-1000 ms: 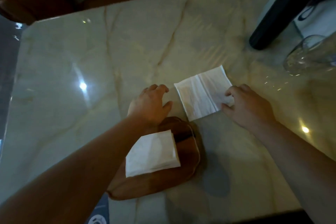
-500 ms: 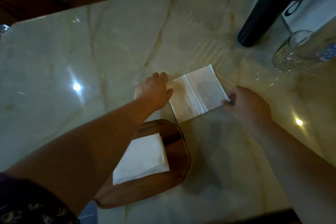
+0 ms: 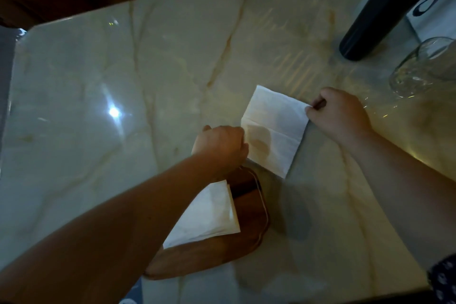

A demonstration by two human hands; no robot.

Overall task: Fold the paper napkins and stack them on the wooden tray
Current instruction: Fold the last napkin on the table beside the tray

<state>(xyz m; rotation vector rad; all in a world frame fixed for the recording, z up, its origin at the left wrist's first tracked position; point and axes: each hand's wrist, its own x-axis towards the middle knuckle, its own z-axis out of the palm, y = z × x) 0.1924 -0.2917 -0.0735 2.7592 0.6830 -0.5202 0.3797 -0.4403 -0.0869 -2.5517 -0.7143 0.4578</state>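
Observation:
A white paper napkin [image 3: 274, 131] is held stretched over the marble table between both hands, with a crease across its middle. My left hand [image 3: 220, 147] pinches its left edge. My right hand [image 3: 339, 116] pinches its upper right corner. Just below, a wooden tray [image 3: 249, 237] carries a stack of folded white napkins [image 3: 209, 217]; my left forearm crosses over the tray's left part and hides it.
A dark bottle [image 3: 377, 15] stands at the back right, with a clear glass jar [image 3: 424, 66] lying beside it and a white bag [image 3: 434, 17] behind. The marble table [image 3: 98, 106] ends at a dark wooden edge at the back and left.
The napkin was lying flat; both hands have gripped its opposite sides and lifted it, and it now hangs slightly raised and turned between them.

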